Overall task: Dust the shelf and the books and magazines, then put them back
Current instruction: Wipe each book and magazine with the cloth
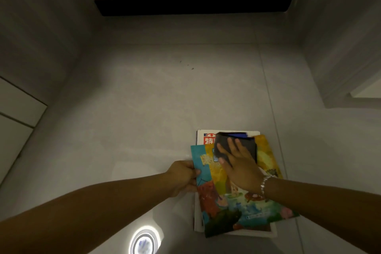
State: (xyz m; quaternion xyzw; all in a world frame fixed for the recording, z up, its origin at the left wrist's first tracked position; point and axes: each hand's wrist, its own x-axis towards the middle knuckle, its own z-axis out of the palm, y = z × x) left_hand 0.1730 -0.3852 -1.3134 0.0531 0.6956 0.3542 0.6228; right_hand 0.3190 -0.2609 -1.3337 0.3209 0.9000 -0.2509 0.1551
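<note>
From the head camera we look straight down at a pale grey tiled floor [156, 97] in dim light. A small stack of books and magazines [233, 227] lies on it, right of centre and low in the picture. At the bottom of the stack we see a white magazine [206, 136] with red characters on its far left corner, its white edges showing beyond and below the others. On top lies a colourful picture book [237, 204] with a teal, yellow and orange cover, turned slightly askew to the magazine beneath.

Our left hand [182, 177] reaches in from the lower left and grips the left edge of the picture book, fingers curled round it with the thumb on the cover. Our right hand [239, 165], a beaded bracelet [265, 183] at its wrist, lies flat with fingers straight and spread, pressing a dark cloth [247, 146] onto the far end of the book's cover. A strip of blue [237, 135] shows just beyond the cloth; we cannot tell what it belongs to.

Grey cabinet fronts rise on the left and right, and at the top a dark recess [193, 5] runs under a pale panel. A few dark specks [191, 68] lie on the floor well beyond the stack. Near the bottom edge a bright ring of light [144, 241] reflects off the tiles.
</note>
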